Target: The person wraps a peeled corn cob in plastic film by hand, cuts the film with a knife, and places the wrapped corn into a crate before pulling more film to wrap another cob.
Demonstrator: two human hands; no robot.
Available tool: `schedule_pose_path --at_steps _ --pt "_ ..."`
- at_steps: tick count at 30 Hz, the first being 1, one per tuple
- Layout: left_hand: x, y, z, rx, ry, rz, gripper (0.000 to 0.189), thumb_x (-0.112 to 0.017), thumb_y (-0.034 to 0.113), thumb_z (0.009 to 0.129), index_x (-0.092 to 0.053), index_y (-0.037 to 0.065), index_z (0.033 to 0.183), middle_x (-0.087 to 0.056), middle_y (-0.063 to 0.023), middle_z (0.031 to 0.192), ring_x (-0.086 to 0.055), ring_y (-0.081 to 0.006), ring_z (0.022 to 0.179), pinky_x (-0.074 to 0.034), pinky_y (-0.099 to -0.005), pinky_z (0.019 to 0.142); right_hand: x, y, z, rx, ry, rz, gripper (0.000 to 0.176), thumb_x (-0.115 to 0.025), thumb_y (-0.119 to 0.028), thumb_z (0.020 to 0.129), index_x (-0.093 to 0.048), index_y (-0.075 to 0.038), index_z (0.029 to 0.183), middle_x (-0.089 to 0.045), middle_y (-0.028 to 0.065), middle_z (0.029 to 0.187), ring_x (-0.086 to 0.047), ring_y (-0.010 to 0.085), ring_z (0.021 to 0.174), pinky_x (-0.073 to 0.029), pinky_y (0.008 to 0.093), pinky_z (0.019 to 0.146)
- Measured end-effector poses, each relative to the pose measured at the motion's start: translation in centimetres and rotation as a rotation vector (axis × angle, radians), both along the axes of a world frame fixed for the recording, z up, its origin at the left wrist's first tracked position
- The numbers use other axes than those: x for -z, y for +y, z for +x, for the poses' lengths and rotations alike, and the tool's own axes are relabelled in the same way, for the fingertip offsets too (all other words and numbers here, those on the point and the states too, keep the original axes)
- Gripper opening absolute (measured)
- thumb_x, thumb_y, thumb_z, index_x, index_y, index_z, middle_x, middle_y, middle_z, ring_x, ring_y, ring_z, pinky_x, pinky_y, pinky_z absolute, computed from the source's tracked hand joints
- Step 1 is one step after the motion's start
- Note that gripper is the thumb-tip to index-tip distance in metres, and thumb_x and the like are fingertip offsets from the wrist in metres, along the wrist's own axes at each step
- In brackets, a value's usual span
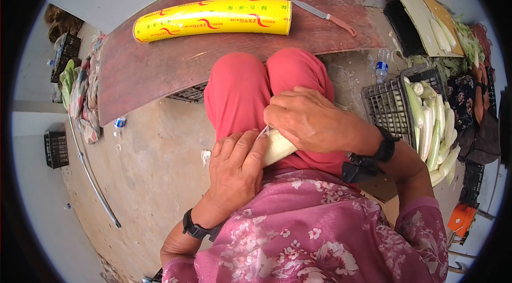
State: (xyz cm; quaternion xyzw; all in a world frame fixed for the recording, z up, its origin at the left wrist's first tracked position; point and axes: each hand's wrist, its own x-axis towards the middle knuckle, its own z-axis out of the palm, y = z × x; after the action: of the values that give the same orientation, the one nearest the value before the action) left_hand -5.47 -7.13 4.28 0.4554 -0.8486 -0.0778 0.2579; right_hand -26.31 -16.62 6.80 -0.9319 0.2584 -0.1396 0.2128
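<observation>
Over my lap lies a long, pale yellow vegetable (279, 147), its ends partly covered by my hands; its exact kind I cannot make out. My left hand (234, 168) closes around its left end. A bit of clear plastic film (264, 131) stretches up between the hands, pinched by the fingertips of my right hand (314, 120), whose palm side rests over the vegetable's right part. Beyond my knees, a yellow printed roll of cling wrap (213, 19) lies on a reddish board (165, 59). A knife (325, 15) with a pinkish handle lies beside the roll's right end.
At right, a black crate (386, 102) holds several long, pale green vegetables (434, 123); a water bottle (382, 67) stands behind it. Another person's arm (479, 88) shows at the far right. On the left are a metal pole (92, 171), crumpled cloth (88, 88) and a small black crate (56, 148).
</observation>
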Motion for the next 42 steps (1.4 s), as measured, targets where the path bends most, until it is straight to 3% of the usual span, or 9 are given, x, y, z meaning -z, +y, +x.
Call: schedule_pose_path --at_steps 11,14,20,23,29,32,38,42 --pt "-0.6 -0.2 0.2 -0.014 0.105 0.124 0.052 -0.065 0.004 0.072 -0.059 -0.007 0.123 -0.063 -0.0216 0.114 -0.061 -0.0368 0.101 -0.046 -0.0455 0.09 -0.2 -0.2 -0.2 -0.036 -0.101 0.063 0.01 -0.063 -0.013 0.088 -0.06 -0.004 0.092 -0.061 0.0128 0.089 -0.064 0.0328 0.088 -0.049 0.0461 0.076" --pt "-0.6 -0.1 0.2 -0.01 0.123 0.124 0.053 -0.065 0.004 0.072 -0.058 -0.007 0.124 -0.062 -0.0219 0.115 -0.06 -0.0374 0.102 -0.045 -0.0458 0.091 0.2 -0.4 0.0 -0.097 -0.227 0.156 0.011 -0.065 -0.013 0.088 -0.06 -0.004 0.092 -0.06 0.0142 0.089 -0.063 0.0342 0.088 -0.048 0.0458 0.075" --pt "-0.1 0.0 0.0 -0.041 0.153 0.093 0.053 -0.058 -0.001 0.07 -0.058 -0.006 0.123 -0.063 -0.0218 0.117 -0.061 -0.0377 0.101 -0.046 -0.0452 0.089 0.0 -1.5 -0.1 -0.058 -0.08 0.473 0.009 -0.065 -0.006 0.088 -0.059 -0.002 0.092 -0.056 0.0119 0.09 -0.059 0.0328 0.085 -0.046 0.0421 0.076" --pt "0.0 0.0 -0.1 -0.036 0.16 0.083 0.053 -0.058 0.0 0.07 -0.058 -0.006 0.123 -0.063 -0.0218 0.117 -0.061 -0.0377 0.101 -0.046 -0.045 0.088 0.1 -1.6 -0.2 -0.085 -0.105 0.529 0.011 -0.065 -0.008 0.089 -0.059 -0.001 0.084 -0.059 0.0158 0.091 -0.06 0.035 0.087 -0.047 0.0448 0.076" --pt "0.2 0.0 0.1 -0.022 0.156 0.076 0.055 -0.063 0.001 0.072 -0.057 -0.007 0.127 -0.062 -0.0223 0.119 -0.061 -0.0374 0.101 -0.046 -0.0452 0.089 0.6 -1.3 -0.4 0.026 -0.187 0.458 0.015 -0.062 -0.01 0.091 -0.057 0.0 0.082 -0.06 0.0167 0.091 -0.06 0.0375 0.088 -0.047 0.0454 0.076" --pt "0.4 0.3 0.2 -0.044 0.146 0.076 0.058 -0.063 0.001 0.073 -0.056 -0.008 0.13 -0.061 -0.0232 0.123 -0.061 -0.038 0.104 -0.046 -0.0451 0.091 -0.8 -1.3 -0.5 0.115 -0.206 0.581 0.015 -0.063 -0.011 0.091 -0.057 0.0 0.083 -0.06 0.0173 0.092 -0.06 0.0387 0.088 -0.047 0.0456 0.075" --pt "0.4 0.3 0.1 -0.042 0.137 0.081 0.061 -0.063 0.002 0.074 -0.054 -0.008 0.133 -0.06 -0.0242 0.128 -0.061 -0.039 0.108 -0.046 -0.0447 0.093 0.1 -0.6 -0.5 -0.072 -0.185 0.439 0.015 -0.066 -0.013 0.089 -0.059 0.0 0.085 -0.06 0.0169 0.09 -0.06 0.037 0.086 -0.047 0.0456 0.076" --pt "0.2 0.3 0.1 -0.046 0.149 0.099 0.06 -0.064 0.004 0.073 -0.056 -0.005 0.132 -0.059 -0.0239 0.129 -0.06 -0.0384 0.109 -0.047 -0.0449 0.093 -0.1 -1.0 -0.1 -0.051 -0.11 0.493 0.013 -0.066 -0.011 0.089 -0.058 -0.002 0.085 -0.058 0.0151 0.089 -0.059 0.0353 0.085 -0.046 0.0451 0.076"
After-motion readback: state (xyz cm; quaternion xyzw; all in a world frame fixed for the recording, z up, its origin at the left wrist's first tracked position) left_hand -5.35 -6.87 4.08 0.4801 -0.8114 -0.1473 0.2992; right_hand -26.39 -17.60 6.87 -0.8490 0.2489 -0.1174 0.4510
